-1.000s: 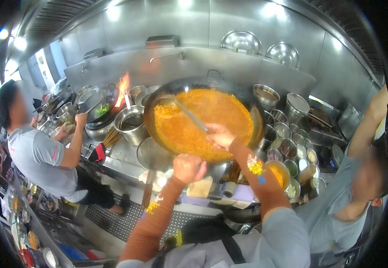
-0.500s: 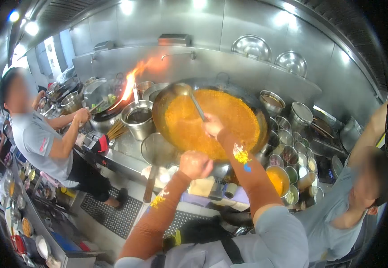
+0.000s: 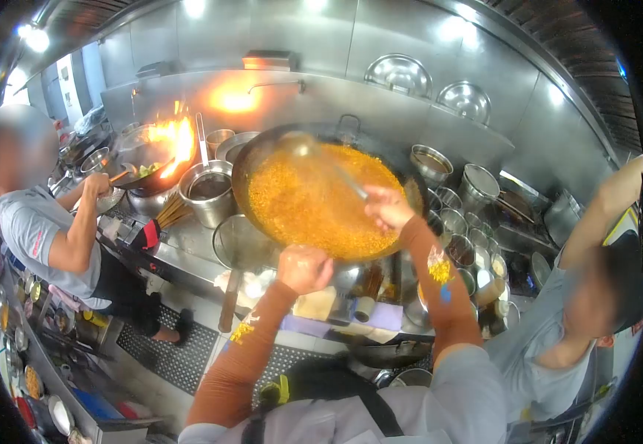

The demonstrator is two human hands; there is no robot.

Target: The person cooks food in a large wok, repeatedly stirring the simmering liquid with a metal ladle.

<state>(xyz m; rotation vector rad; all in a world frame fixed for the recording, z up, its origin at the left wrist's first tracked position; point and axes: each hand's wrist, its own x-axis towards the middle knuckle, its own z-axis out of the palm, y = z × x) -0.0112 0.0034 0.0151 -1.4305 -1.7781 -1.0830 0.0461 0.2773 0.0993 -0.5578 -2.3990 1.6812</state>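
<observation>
Brown sleeves with yellow prints reach forward from the near edge. Right foreground: a co-worker in grey, one arm raised.

Left hand: fingers curled into a fist at the near left rim of a big wok; cannot tell whether it has hold of anything. Just below it, a pale cloth along the counter's edge. To its left, a round strainer, handle pointing nearward.

Right hand: above the wok's right side, fingers closed round the handle of a ladle. Ladle slants away to the left; its bowl is at the far left part of orange food, blurred. Cannot tell if the bowl dips in. Food covers much of the wok's inside; haze above.

Right of the wok, rows of metal cups. Left of it, a pot of dark liquid.

Farther left, a second co-worker at a smaller wok, tall flames beside it. Back wall: a tap, two shiny round lids leaning.
</observation>
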